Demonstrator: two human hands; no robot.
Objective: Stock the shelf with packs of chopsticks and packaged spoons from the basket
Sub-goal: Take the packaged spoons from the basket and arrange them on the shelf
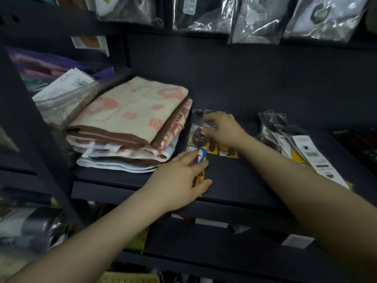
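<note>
A packaged spoon (pixel 198 139) with a yellow card lies on the dark shelf (pixel 234 180), just right of the folded towels. My left hand (pixel 181 180) grips its lower end near the shelf's front edge. My right hand (pixel 224 131) pinches the clear top of the spoon packs standing side by side toward the back. More packaged utensils (pixel 285 139) lie in a pile at the right of the shelf. A bit of the pale woven basket (pixel 130 278) shows at the bottom edge.
A stack of folded pink, brown and blue towels (pixel 130 123) fills the shelf's left part. Clear bags with goods (pixel 255 19) hang above. A dark upright post (pixel 30 123) stands at the left, with bagged items behind it and on lower shelves.
</note>
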